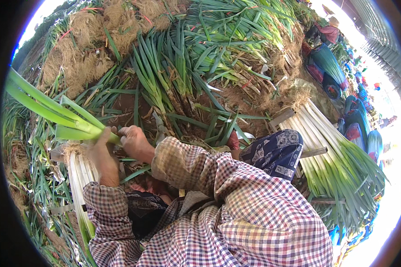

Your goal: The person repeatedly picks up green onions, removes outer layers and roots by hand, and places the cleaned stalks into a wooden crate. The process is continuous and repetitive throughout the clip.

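My left hand (104, 152) is wrapped around the stalk of a long green onion (77, 121), whose broad leaves fan out to the upper left. Close beside it, my right hand (136, 141) is a fist, with its curled fingers against the same stalk. The lower end of the stalk is hidden by the hands. Below my left hand, trimmed white-stemmed onions (77, 177) lie on a wooden rack (61, 209), roots upward. A larger row of cleaned onions (315, 133) rests on another wooden rack (313, 153) to the right.
Uncleaned onions (153, 73) and loose leaves cover the soil ahead. Bundles with matted brown roots (87, 26) are piled at the upper left, more leafy bundles (240, 23) at the top. Wrapped blue-green bundles (329, 65) stand at the right, near another person (329, 31).
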